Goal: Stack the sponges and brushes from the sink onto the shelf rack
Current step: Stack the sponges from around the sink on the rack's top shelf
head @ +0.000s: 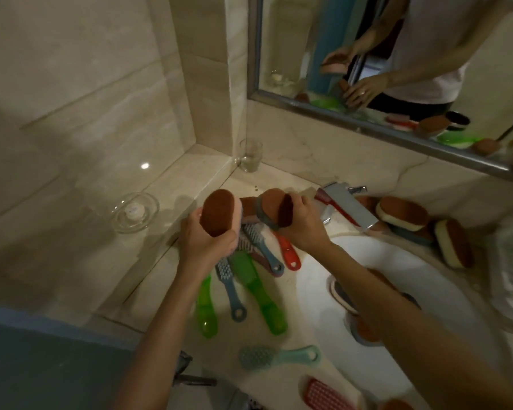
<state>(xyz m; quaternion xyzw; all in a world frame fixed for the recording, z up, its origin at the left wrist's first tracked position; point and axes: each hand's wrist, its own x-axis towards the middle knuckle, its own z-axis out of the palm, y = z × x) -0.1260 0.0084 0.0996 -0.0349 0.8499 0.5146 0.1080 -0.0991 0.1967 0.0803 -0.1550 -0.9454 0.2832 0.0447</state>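
My left hand grips a pink sponge with a brown scouring face, held upright. My right hand holds two sponges together: a grey-edged one with a brown face and a dark brown one. Both hands hover over a pile of brushes on the counter: green, blue, red. A teal brush and a red brush lie nearer me. More sponges sit in the white sink, such as one under my right forearm.
The chrome faucet juts over the basin. Two cream-and-brown sponges rest on the rim at right. A drinking glass stands in the corner and a glass dish on the marble ledge. A mirror hangs above.
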